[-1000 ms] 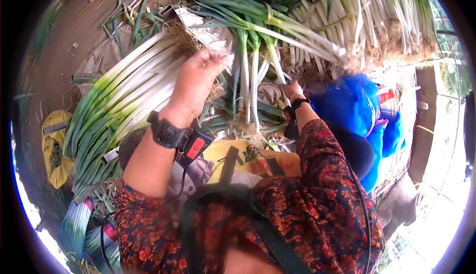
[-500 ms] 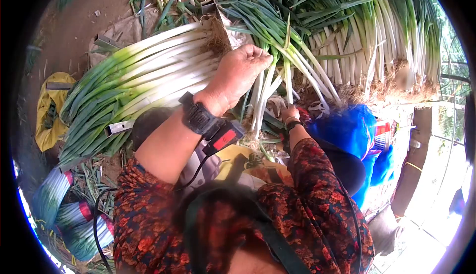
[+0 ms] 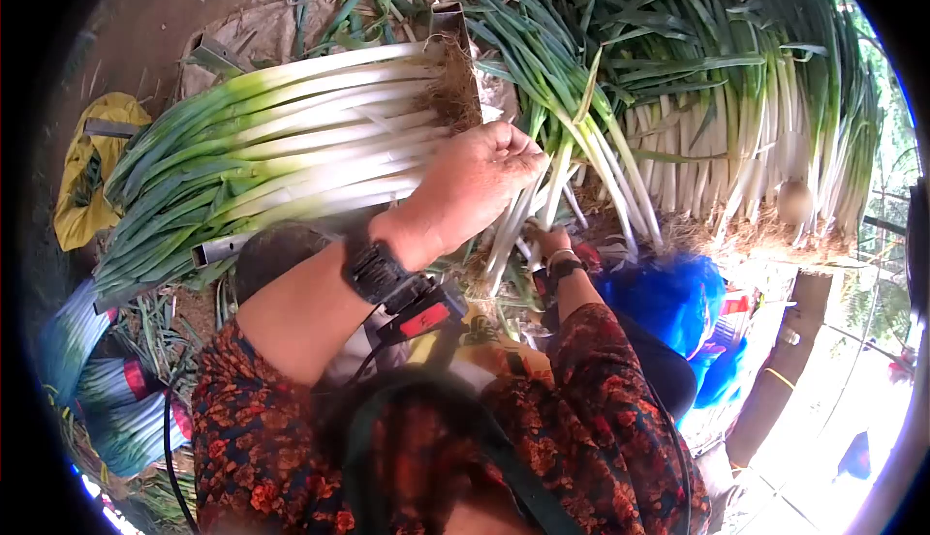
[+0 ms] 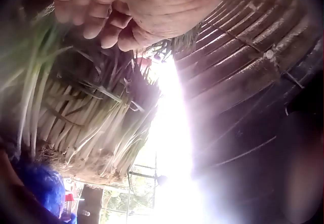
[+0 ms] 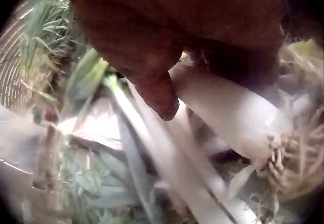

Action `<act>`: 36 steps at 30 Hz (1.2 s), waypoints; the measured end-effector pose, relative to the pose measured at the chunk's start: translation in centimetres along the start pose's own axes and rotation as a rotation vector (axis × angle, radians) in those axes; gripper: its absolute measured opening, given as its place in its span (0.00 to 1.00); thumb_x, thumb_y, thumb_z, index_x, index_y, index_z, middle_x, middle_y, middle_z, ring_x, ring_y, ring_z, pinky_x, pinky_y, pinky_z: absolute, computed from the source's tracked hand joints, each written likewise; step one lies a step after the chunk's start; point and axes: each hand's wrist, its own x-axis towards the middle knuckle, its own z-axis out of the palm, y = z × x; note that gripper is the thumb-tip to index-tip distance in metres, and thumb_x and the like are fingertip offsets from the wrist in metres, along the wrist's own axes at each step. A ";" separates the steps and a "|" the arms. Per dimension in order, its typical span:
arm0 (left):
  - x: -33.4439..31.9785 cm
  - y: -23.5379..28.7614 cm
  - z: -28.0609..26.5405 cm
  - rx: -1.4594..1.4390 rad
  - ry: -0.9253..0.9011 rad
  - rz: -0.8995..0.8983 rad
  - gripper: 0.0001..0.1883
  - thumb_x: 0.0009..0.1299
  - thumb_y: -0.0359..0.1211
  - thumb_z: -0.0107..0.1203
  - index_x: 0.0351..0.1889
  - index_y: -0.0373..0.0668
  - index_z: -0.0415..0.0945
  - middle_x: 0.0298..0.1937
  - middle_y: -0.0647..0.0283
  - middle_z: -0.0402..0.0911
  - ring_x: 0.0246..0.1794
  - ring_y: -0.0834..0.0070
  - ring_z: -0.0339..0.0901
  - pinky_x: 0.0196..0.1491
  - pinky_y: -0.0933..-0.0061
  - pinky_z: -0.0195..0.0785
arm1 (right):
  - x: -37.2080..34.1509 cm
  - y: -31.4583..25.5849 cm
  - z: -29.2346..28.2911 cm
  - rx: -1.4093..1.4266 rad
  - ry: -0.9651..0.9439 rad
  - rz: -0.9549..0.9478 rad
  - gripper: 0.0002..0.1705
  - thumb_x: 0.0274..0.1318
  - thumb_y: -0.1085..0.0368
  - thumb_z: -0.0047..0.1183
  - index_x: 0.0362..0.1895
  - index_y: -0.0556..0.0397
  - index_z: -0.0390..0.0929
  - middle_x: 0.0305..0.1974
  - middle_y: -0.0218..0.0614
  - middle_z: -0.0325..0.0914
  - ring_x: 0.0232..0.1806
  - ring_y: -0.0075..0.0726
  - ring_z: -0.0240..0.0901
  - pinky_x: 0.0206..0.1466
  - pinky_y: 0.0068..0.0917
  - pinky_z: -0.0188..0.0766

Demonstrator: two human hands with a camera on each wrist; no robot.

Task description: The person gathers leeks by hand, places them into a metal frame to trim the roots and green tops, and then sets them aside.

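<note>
My right hand [image 3: 550, 243] grips the white lower stem of a green onion [image 5: 228, 112]; its thumb and the stem above the roots show in the right wrist view. Other loose green onions [image 3: 603, 172] fan out in front of that hand, green tops pointing away from me. Beside their stems hovers my left hand [image 3: 480, 184], fingers curled and thumb tip near the index finger. In the left wrist view its curled fingers [image 4: 96, 19] show nothing held between them. A neat layer of green onions [image 3: 320, 128] lies to the left, roots against a metal frame [image 3: 449, 20].
A big pile of green onions [image 3: 736, 138] stands at the back right. Blue plastic [image 3: 654, 293] lies right of my right hand, a yellow bag [image 3: 92, 186] at the far left. Tied bundles [image 3: 116, 409] lie at lower left, and leaf scraps [image 3: 373, 2] are scattered behind.
The left hand has moved rightward, from beside the layered onions to the loose stems. The loose green onions have swung more upright in view. The head view has shifted slightly.
</note>
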 end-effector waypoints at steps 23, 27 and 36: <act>0.7 -1.4 4.3 -0.775 -0.627 0.166 0.11 0.70 0.36 0.52 0.47 0.42 0.75 0.42 0.59 0.82 0.41 0.71 0.79 0.52 0.60 0.73 | -44.1 -14.0 -10.8 0.347 -0.580 -0.105 0.41 0.53 0.58 0.55 0.65 0.68 0.56 0.28 0.43 0.75 0.26 0.37 0.72 0.28 0.27 0.70; 0.6 -3.1 4.0 -0.620 -0.273 -0.010 0.09 0.69 0.36 0.56 0.44 0.44 0.78 0.39 0.64 0.82 0.36 0.74 0.79 0.42 0.67 0.77 | -44.1 -11.3 -9.0 0.113 -0.551 0.032 0.25 0.67 0.57 0.44 0.61 0.62 0.62 0.29 0.36 0.74 0.28 0.31 0.72 0.34 0.25 0.70; 1.1 -1.7 -2.4 -0.993 -0.220 0.228 0.13 0.66 0.36 0.55 0.47 0.43 0.73 0.38 0.61 0.81 0.36 0.66 0.81 0.39 0.66 0.76 | -41.7 -10.6 -7.3 -0.472 -0.118 -0.382 0.09 0.53 0.68 0.59 0.39 0.51 0.73 0.23 0.20 0.67 0.20 0.14 0.61 0.21 0.16 0.59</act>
